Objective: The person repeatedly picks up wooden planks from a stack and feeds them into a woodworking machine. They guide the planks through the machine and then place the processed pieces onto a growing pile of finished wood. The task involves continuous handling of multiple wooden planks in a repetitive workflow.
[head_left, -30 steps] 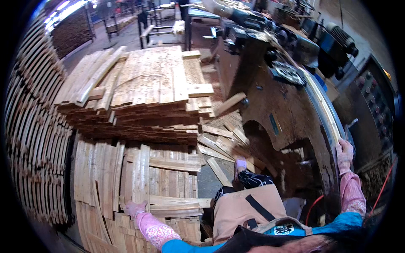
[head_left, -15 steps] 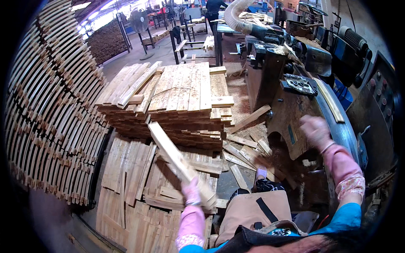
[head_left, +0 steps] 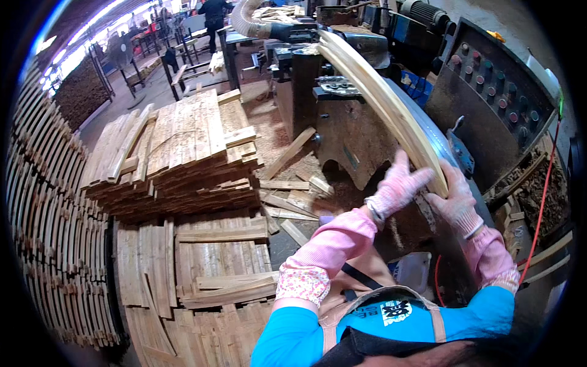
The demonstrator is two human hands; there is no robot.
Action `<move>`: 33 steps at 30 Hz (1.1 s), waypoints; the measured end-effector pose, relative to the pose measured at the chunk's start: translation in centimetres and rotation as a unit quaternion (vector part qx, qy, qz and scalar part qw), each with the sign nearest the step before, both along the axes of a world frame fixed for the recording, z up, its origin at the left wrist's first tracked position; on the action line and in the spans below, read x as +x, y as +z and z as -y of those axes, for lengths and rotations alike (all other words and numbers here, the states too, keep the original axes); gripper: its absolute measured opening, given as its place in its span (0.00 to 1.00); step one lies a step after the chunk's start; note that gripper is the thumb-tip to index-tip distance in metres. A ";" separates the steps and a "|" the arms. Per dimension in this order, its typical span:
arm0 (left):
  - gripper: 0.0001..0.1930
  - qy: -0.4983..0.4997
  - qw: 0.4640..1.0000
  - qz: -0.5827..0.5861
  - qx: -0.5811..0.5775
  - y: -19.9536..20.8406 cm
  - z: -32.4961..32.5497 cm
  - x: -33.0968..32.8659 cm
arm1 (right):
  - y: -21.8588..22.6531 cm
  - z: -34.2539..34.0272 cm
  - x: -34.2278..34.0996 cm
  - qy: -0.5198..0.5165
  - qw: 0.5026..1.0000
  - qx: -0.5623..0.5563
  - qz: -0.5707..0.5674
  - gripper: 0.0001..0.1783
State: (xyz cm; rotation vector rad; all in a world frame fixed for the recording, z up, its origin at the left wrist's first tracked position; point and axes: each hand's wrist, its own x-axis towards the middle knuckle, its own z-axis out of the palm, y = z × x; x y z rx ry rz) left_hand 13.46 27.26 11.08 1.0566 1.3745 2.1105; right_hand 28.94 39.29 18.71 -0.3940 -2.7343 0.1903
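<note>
A long pale wooden board [head_left: 391,110] lies along the curved metal bed [head_left: 437,125] of a woodworking machine, its far end by the machine's head. My gloved right hand [head_left: 457,199] is closed around the near end, thumb on one side and fingers on the other. My gloved left hand [head_left: 400,185] is against the board's left side near that end, its fingers spread and not wrapped round it. Both forearms wear pink sleeves. The board looks bowed in this view, and may be more than one strip.
Stacked boards [head_left: 183,134] stand to the left, with more piles [head_left: 214,263] nearer. Tall racks of curved slats [head_left: 61,226] line the far left. A control panel [head_left: 501,92] rises at right, near a red cord [head_left: 546,202]. Offcuts [head_left: 290,199] litter the floor. A person [head_left: 214,21] stands far back.
My left hand has carried the board from over the stacks onto the machine bed and loosened its grasp. My right hand has closed on its near end. The view has turned right.
</note>
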 end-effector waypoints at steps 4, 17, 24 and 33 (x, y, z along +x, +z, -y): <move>0.41 -0.084 0.980 -0.004 -0.178 -4.1 -6.9 2.9 | -3.0 -5.4 5.0 -0.113 0.990 -0.047 0.067 0.52; 0.33 0.152 0.962 0.100 -0.203 -18.2 8.8 -0.1 | -7.0 -8.7 3.0 -0.190 0.981 -0.001 -0.049 0.44; 0.30 0.237 0.857 0.406 -0.212 -27.0 17.9 2.8 | -8.8 -18.2 -16.0 -0.180 0.943 0.150 -0.237 0.38; 0.24 0.432 0.788 0.284 -0.335 -37.6 30.4 6.2 | -8.8 -15.8 -17.7 -0.161 0.975 0.124 -0.087 0.38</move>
